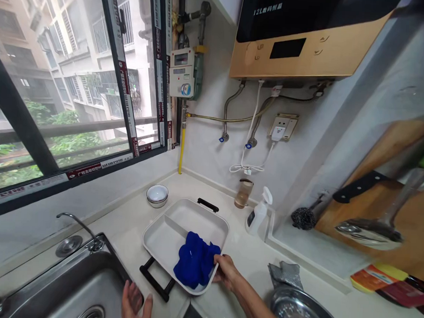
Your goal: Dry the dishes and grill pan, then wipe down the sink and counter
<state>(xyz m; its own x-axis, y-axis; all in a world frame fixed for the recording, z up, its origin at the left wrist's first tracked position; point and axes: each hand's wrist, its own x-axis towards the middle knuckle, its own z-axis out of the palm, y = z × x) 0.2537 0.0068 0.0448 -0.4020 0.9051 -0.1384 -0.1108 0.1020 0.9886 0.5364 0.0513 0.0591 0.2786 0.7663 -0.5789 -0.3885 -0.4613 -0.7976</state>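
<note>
The right hand (224, 272) grips the near right rim of the tray (184, 214), which sits on the counter (128, 216) right of the sink (84, 270) (a blue cloth (193, 261) lies bunched inside it). The left hand (135, 303), fingers spread and holding nothing, hovers by the sink's right edge.

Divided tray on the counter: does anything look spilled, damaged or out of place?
No spill or damage shows in the white tray. Only the blue cloth looks untidy, bunched inside near the right hand.
</note>
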